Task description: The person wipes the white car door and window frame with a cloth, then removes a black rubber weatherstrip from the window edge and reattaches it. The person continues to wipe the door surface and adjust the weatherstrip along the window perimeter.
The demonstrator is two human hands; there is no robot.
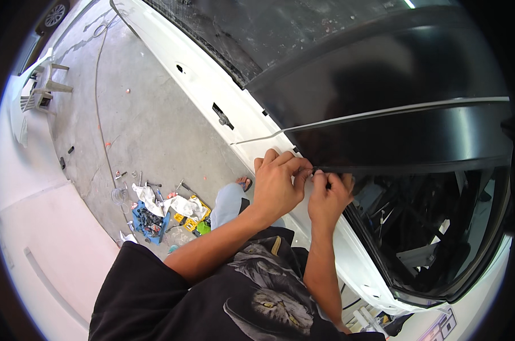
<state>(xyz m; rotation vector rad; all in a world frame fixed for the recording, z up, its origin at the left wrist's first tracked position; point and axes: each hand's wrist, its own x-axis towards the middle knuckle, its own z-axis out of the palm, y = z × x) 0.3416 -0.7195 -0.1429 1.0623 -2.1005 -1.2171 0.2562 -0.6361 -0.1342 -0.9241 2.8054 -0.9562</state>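
Pinching, the left hand (280, 179) and right hand (329, 196) seem clamped on a small dark piece (315, 170). Uneven pulling could snap it.

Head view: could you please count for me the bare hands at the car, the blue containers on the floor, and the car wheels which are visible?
Bare hands: 2, left hand and right hand
Blue container: 1
Car wheel: 1
Total: 4

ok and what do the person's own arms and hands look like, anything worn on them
The left hand and right hand are ungloved, with no wristwatch visible. Both forearms are bare; a loose black short sleeve covers the upper left arm.
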